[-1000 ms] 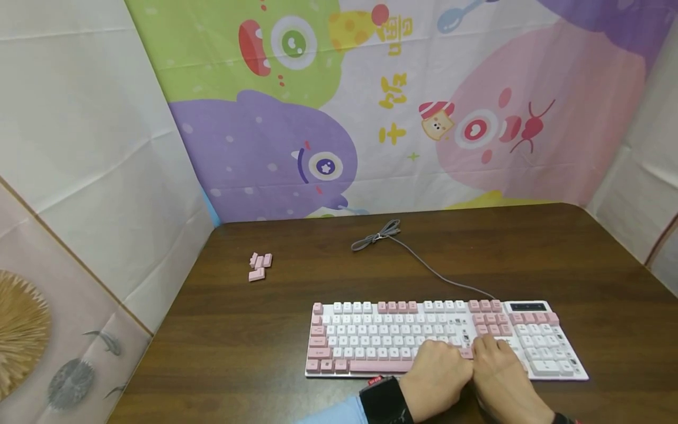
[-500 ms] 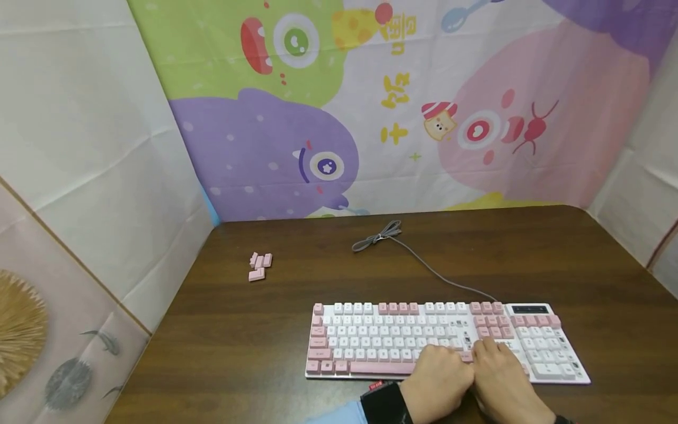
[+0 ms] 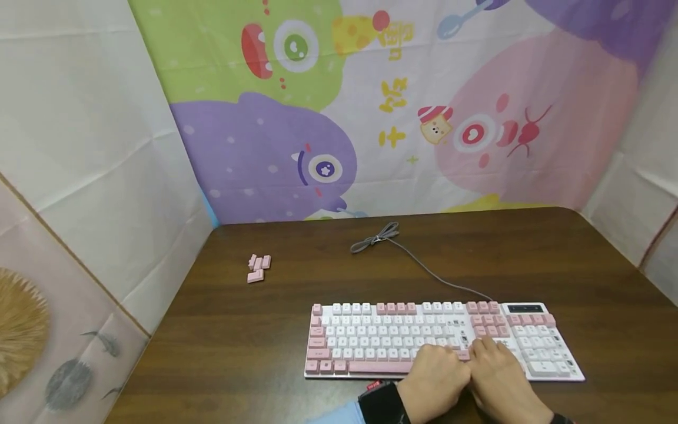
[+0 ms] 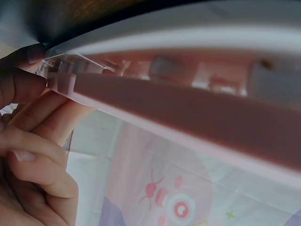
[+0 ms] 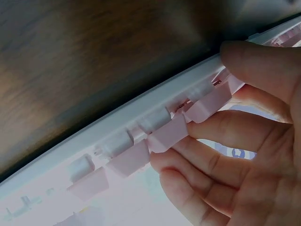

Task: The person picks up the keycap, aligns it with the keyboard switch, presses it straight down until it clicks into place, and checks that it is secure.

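A white and pink keyboard point(image 3: 392, 340) lies at the front of the desk. At its front edge, right of the space bar point(image 3: 378, 367), my left hand point(image 3: 435, 377) is curled with its knuckles up. My right hand point(image 3: 500, 377) sits right beside it, fingers bent over the edge. In the left wrist view, fingertips close around a pink keycap point(image 4: 66, 83) in the bottom row. The right wrist view has my right thumb point(image 5: 256, 66) at the keyboard's front rim, fingers behind a pink keycap point(image 5: 235, 83). The head view hides both hands' fingertips.
Several loose pink keycaps point(image 3: 256, 275) lie on the desk point(image 3: 238, 341) at the left. A tied grey cable point(image 3: 377, 238) runs back from the keyboard. Bare switches point(image 3: 464, 338) show near its middle right. A cartoon cloth point(image 3: 392, 176) hangs behind the desk.
Both hands stay at the keyboard's front edge with almost no movement. The head view shifts slightly.
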Demonstrator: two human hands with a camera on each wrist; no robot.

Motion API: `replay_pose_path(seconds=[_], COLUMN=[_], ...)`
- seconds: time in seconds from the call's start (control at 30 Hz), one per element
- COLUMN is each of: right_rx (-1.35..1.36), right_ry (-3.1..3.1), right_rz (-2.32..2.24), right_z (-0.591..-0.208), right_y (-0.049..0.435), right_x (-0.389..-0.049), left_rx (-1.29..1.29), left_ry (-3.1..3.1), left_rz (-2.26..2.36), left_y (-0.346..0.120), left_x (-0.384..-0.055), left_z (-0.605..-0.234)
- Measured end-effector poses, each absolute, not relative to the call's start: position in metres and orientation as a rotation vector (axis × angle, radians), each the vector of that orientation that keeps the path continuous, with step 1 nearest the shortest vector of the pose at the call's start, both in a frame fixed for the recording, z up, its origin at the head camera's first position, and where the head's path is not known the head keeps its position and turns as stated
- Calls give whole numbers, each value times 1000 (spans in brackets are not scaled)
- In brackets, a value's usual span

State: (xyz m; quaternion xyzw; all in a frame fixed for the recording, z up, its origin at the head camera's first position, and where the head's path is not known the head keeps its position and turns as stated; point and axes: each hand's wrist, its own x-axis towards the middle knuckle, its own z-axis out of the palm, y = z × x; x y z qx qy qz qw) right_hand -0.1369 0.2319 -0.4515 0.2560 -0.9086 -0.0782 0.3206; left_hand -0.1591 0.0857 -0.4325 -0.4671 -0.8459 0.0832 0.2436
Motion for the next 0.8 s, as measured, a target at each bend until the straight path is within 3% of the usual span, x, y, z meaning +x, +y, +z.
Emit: replay_pose_path(seconds=[0.3,0.63,0.8], right_rx=[625,8,21], right_ry=[-2474,-3015,-3152], right_rz=[-42,22,63], right_z=[-440,-429,-438], right_y=[255,345,365], right_x=[-137,-130,-129], left_rx=[-1272,-1272,-1262], left_ry=[-2273,-2238,-2229], left_rz=[234,151,133], left_y=[84,83,83], left_x=[-162,-164,-166], left_z=[-432,-433,-432])
